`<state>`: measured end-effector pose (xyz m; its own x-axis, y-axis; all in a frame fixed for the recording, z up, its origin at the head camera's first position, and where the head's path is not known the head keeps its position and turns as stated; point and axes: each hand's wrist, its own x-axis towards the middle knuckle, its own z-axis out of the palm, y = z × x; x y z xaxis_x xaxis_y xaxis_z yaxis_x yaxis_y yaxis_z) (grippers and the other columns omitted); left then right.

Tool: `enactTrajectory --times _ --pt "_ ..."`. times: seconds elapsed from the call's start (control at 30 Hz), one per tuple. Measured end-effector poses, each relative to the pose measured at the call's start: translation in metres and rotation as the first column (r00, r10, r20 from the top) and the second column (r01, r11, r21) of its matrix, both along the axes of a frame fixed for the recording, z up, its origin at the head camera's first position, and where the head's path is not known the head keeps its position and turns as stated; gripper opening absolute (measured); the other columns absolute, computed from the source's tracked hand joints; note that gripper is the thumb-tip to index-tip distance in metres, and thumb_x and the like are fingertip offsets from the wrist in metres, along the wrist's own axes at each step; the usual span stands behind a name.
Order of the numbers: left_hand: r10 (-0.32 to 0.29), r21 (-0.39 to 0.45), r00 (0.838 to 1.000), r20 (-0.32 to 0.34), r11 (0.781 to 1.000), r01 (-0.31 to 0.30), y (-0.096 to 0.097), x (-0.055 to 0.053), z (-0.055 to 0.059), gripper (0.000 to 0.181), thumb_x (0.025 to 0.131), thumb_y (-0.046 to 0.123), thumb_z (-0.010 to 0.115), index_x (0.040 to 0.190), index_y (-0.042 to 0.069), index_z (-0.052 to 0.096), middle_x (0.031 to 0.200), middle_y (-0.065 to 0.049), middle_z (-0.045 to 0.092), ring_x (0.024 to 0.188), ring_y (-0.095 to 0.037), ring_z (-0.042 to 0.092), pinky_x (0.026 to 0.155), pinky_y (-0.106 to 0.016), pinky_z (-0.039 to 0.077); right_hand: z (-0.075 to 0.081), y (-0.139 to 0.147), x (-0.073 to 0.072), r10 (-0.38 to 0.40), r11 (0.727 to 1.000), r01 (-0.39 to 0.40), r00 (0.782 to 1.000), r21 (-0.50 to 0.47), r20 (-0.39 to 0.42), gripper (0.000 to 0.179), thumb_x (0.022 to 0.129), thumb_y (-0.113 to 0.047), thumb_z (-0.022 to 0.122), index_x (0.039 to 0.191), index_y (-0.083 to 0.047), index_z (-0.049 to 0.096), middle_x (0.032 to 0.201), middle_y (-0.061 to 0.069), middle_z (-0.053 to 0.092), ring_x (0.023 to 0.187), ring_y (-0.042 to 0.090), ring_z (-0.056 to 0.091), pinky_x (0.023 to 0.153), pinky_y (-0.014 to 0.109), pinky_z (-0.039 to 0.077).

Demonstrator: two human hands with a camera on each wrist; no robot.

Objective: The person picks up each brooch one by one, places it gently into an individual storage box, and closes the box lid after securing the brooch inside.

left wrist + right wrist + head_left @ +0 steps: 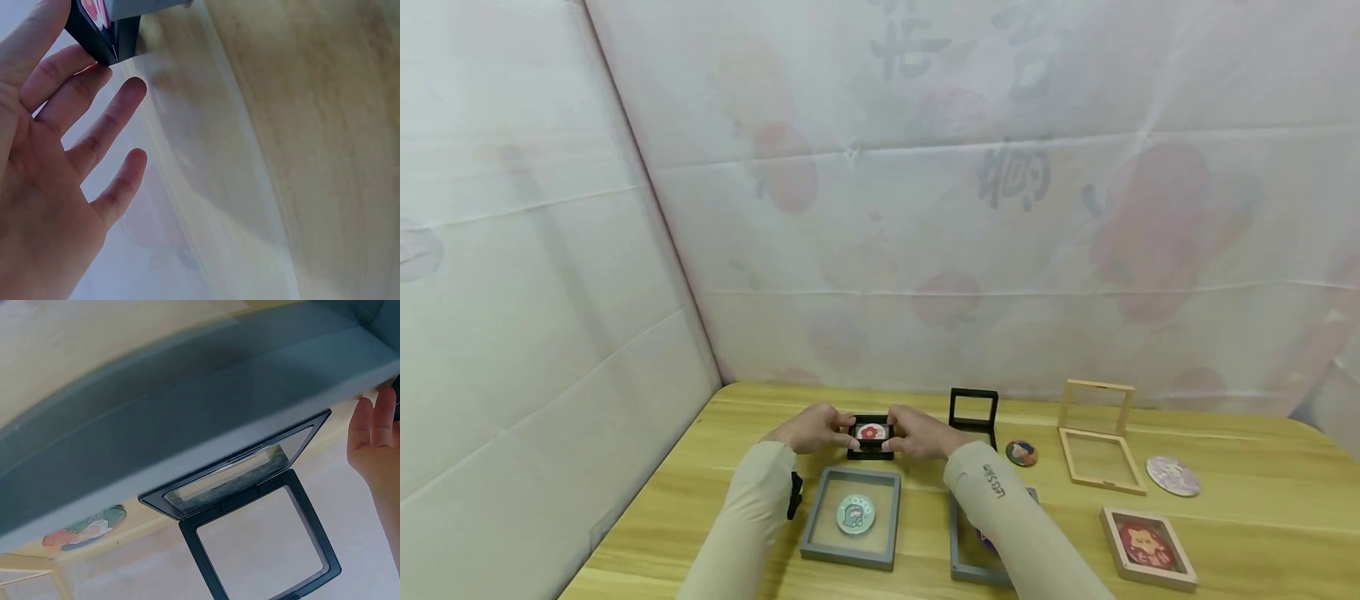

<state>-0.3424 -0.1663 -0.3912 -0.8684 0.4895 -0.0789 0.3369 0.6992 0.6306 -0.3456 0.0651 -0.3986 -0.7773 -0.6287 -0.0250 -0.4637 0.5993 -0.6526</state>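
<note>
Both hands hold a small black display frame (871,455) near the table's back edge, one at each side. Inside it shows a round badge with a red flower (872,432). My left hand (815,428) pinches the left side between thumb and fingers; in the left wrist view, the frame's two black halves (127,39) stand in a narrow V, with the ring and little fingers spread free. My right hand (921,433) pinches the right side; in the right wrist view only part of that hand (378,440) shows at the edge.
Nearer me lie a grey frame with a green badge (855,514) and another grey frame (957,542) partly under the right forearm. Rightward stand an opened black frame (974,392), a dark round badge (1022,453), an opened wooden frame (1101,485), a pale badge (1173,475) and a red-badge frame (1123,567).
</note>
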Motion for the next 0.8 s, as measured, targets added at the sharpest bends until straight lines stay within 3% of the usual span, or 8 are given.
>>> enactTrajectory --times 0.13,0.43,0.53,0.63,0.73,0.8 --pt "0.006 -0.013 1.000 -0.011 1.000 -0.006 0.001 0.001 0.000 0.033 0.091 0.014 0.076 0.115 -0.009 0.071 0.134 -0.027 0.057 0.061 -0.010 0.042 0.064 -0.021 0.040 0.001 0.000 0.001 0.010 1.000 -0.010 1.000 0.008 -0.025 0.019 0.099 -0.010 0.067 0.108 -0.001 0.053 0.098 0.007 0.057 0.081 0.018 0.052 0.071 0.036 0.046" --pt "0.013 -0.028 0.999 -0.037 0.999 -0.015 0.002 0.001 0.000 0.034 0.089 0.013 0.077 0.114 -0.009 0.071 0.134 -0.026 0.058 0.073 -0.011 0.053 0.066 -0.021 0.043 0.001 0.001 0.000 0.040 0.999 -0.037 0.996 0.039 -0.084 0.019 0.099 -0.011 0.067 0.104 -0.001 0.052 0.095 0.006 0.052 0.080 0.018 0.047 0.071 0.036 0.042" --pt "0.014 -0.023 0.999 -0.046 1.000 -0.015 0.002 0.001 0.001 0.031 0.089 0.012 0.078 0.111 -0.009 0.072 0.132 -0.026 0.059 0.083 -0.016 0.061 0.070 -0.025 0.046 0.000 0.001 -0.002 0.048 0.998 -0.042 0.993 0.056 -0.112 0.019 0.098 -0.011 0.068 0.102 -0.003 0.051 0.094 0.006 0.051 0.081 0.019 0.046 0.072 0.037 0.042" --pt "0.019 -0.030 0.997 -0.075 0.999 -0.021 0.003 0.002 0.000 0.023 0.091 0.013 0.076 0.106 -0.005 0.076 0.129 -0.023 0.063 0.104 -0.028 0.068 0.085 -0.032 0.054 -0.003 0.001 -0.005 0.066 0.996 -0.056 0.985 0.065 -0.162 0.015 0.099 -0.009 0.066 0.100 -0.003 0.052 0.095 0.005 0.052 0.082 0.018 0.046 0.073 0.036 0.043" --pt "0.010 -0.048 0.994 -0.111 0.999 -0.015 0.003 0.002 -0.001 0.016 0.094 0.012 0.073 0.100 -0.002 0.078 0.124 -0.020 0.067 0.118 -0.036 0.063 0.100 -0.042 0.050 -0.009 0.001 -0.006 0.091 0.995 -0.078 0.970 0.065 -0.225 0.009 0.100 -0.005 0.064 0.099 -0.003 0.055 0.094 0.004 0.056 0.081 0.017 0.049 0.072 0.034 0.047" --pt "-0.003 -0.061 0.992 -0.128 0.998 -0.005 0.004 0.002 -0.001 0.014 0.095 0.012 0.072 0.097 0.000 0.079 0.123 -0.019 0.068 0.119 -0.036 0.063 0.101 -0.043 0.049 -0.011 0.002 -0.007 0.087 0.995 -0.072 0.961 0.068 -0.261 0.007 0.100 -0.004 0.062 0.098 -0.003 0.056 0.092 0.004 0.059 0.081 0.017 0.052 0.072 0.035 0.048"
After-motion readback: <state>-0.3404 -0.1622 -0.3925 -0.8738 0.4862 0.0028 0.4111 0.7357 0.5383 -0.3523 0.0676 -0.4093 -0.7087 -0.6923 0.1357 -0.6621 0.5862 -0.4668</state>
